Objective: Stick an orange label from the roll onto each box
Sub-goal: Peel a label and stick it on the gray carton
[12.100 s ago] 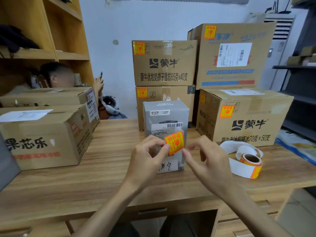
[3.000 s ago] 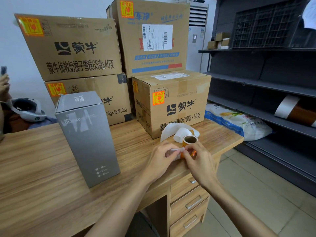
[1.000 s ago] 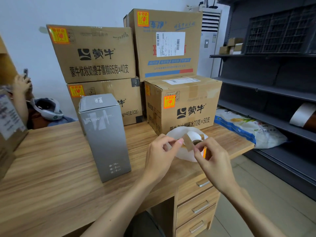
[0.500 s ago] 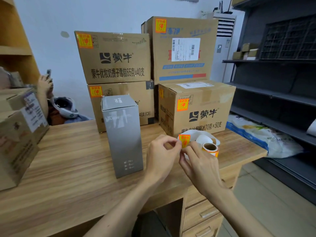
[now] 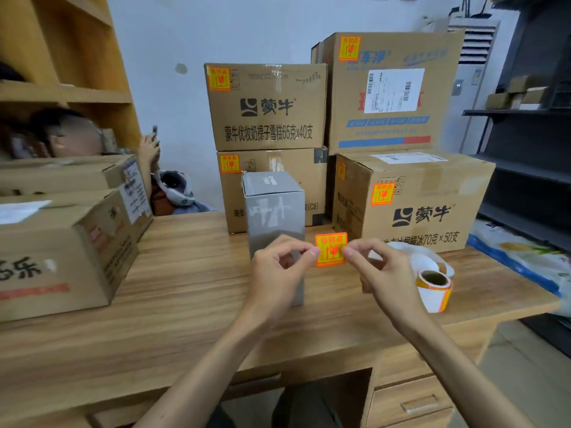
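A loose orange label (image 5: 331, 249) hangs in the air between my hands. My left hand (image 5: 278, 267) pinches its left edge and my right hand (image 5: 375, 267) pinches its right edge. Just behind my left hand stands a tall grey box (image 5: 273, 214) on the wooden desk (image 5: 191, 291). The label roll (image 5: 434, 290) stands on the desk to the right of my right hand, with white backing strip curled behind it. Stacked cardboard boxes (image 5: 265, 109) at the back each show an orange label. Two cardboard boxes (image 5: 61, 251) sit at the left.
A person sits behind the left boxes, one hand raised with a phone (image 5: 154, 131). A white headset (image 5: 176, 188) lies by the wall. Wooden shelves (image 5: 61, 72) stand at the left, dark metal shelving (image 5: 525, 134) at the right. A printed bag (image 5: 519, 257) lies right of the desk.
The peeled label has come away from the roll and risen, now held flat between both hands. My view has swung left, bringing the left boxes and the seated person into sight.
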The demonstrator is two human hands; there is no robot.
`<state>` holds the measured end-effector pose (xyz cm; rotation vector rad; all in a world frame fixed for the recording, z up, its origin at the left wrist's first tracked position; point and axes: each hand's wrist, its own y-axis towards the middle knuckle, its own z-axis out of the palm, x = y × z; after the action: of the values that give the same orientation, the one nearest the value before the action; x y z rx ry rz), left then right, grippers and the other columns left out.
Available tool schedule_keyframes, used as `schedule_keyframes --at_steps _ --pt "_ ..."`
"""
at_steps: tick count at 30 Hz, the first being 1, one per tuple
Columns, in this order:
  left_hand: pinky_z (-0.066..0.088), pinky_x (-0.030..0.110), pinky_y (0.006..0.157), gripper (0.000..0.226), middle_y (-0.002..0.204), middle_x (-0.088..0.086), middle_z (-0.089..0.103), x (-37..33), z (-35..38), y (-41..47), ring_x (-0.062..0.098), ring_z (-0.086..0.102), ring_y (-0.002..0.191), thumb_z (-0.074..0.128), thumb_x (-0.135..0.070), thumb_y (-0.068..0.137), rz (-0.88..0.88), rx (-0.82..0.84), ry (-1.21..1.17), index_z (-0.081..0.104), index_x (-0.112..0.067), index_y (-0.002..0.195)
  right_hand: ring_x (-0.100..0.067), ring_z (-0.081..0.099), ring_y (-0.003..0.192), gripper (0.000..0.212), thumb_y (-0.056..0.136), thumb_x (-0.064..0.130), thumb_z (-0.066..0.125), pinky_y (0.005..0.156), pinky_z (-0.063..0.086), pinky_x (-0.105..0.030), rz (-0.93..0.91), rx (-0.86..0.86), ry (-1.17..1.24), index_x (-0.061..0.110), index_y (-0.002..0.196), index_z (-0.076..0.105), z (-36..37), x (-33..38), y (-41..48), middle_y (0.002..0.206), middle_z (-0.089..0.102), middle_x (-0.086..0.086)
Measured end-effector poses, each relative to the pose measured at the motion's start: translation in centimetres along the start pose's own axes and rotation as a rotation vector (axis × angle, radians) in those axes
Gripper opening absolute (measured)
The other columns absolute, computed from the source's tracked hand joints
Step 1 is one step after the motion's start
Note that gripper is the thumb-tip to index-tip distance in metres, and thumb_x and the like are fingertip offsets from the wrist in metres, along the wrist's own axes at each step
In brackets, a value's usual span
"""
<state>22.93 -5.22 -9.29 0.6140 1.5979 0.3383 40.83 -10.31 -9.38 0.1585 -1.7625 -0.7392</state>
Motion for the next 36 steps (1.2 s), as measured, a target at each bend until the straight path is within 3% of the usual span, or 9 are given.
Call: schedule_keyframes --at_steps 4,7,10,14,17,22,27,36 --pt "0.046 0.028 0.065 0.007 0.085 -0.007 0.068 -1.0 -2.7 -0.4 0.012 0.059 0.075 0.076 -0.020 0.089 0.016 -0.025 0.048 0.079 -0.025 0.087 -0.005 0.049 0.051 0.010 0.088 0.016 0.072 0.048 0.038 -0.019 -0.002 0.045 0.128 0.007 0.084 0.071 2.3 0.9 1.0 0.067 0.065 0.004" --pt "0.048 0.033 0.066 0.004 0.086 -0.005 0.068 -1.4 -4.5 -0.4 0.017 0.061 0.075 0.076 -0.022 0.089 0.044 -0.086 0.104 0.079 -0.022 0.088 -0.004 0.054 0.059 0.009 0.087 0.018 0.074 0.055 0.040 -0.017 -0.058 0.072 0.096 0.012 0.081 0.071 3.6 1.6 1.9 0.076 0.069 0.001" --pt "0.045 0.028 0.062 0.005 0.082 -0.005 0.068 -1.8 -5.7 -0.1 0.010 0.054 0.067 0.076 -0.024 0.089 0.070 -0.171 0.168 0.078 -0.023 0.085 -0.011 0.059 0.068 0.010 0.087 0.023 0.075 0.062 0.046 -0.030 -0.106 0.082 0.023 0.016 0.082 0.072 5.1 2.2 2.7 0.080 0.069 0.001" --pt "0.043 0.020 0.062 0.004 0.079 -0.008 0.069 -2.4 -6.5 0.6 0.005 0.055 0.066 0.077 -0.023 0.088 0.096 -0.283 0.241 0.077 -0.023 0.084 -0.006 0.055 0.072 0.011 0.089 0.021 0.074 0.065 0.040 -0.018 -0.217 0.051 -0.082 0.018 0.079 0.069 6.5 3.3 3.2 0.078 0.063 0.008" --pt "0.044 0.018 0.064 0.004 0.086 -0.011 0.065 -2.5 -6.4 1.0 0.008 0.059 0.073 0.078 -0.026 0.088 0.126 -0.349 0.326 0.077 -0.024 0.084 -0.005 0.053 0.073 0.013 0.088 0.020 0.074 0.063 0.038 -0.018 -0.251 0.001 -0.160 0.020 0.077 0.068 7.2 3.7 3.8 0.079 0.057 0.007" --pt "0.045 0.012 0.068 0.007 0.098 -0.010 0.062 -2.2 -6.1 1.6 0.004 0.063 0.094 0.080 -0.024 0.086 0.154 -0.425 0.384 0.079 -0.018 0.085 0.002 0.049 0.079 0.008 0.087 0.018 0.076 0.066 0.037 -0.010 -0.252 -0.016 -0.196 0.015 0.080 0.072 7.6 4.0 4.5 0.083 0.048 0.009" --pt "0.045 0.009 0.075 0.005 0.091 -0.009 0.068 -2.4 -6.1 1.9 0.004 0.065 0.091 0.081 -0.021 0.086 0.172 -0.449 0.388 0.079 -0.018 0.082 -0.004 0.053 0.085 0.008 0.087 0.017 0.076 0.068 0.043 -0.012 -0.229 -0.015 -0.158 0.015 0.080 0.071 8.1 3.9 5.0 0.089 0.051 0.003" --pt "0.043 0.006 0.077 0.004 0.087 -0.008 0.069 -2.2 -5.8 2.0 0.002 0.064 0.088 0.081 -0.018 0.085 0.171 -0.473 0.374 0.078 -0.018 0.082 0.002 0.053 0.080 0.008 0.085 0.014 0.077 0.066 0.042 -0.009 -0.232 -0.047 -0.124 0.011 0.080 0.072 8.5 4.0 5.4 0.087 0.052 0.000"
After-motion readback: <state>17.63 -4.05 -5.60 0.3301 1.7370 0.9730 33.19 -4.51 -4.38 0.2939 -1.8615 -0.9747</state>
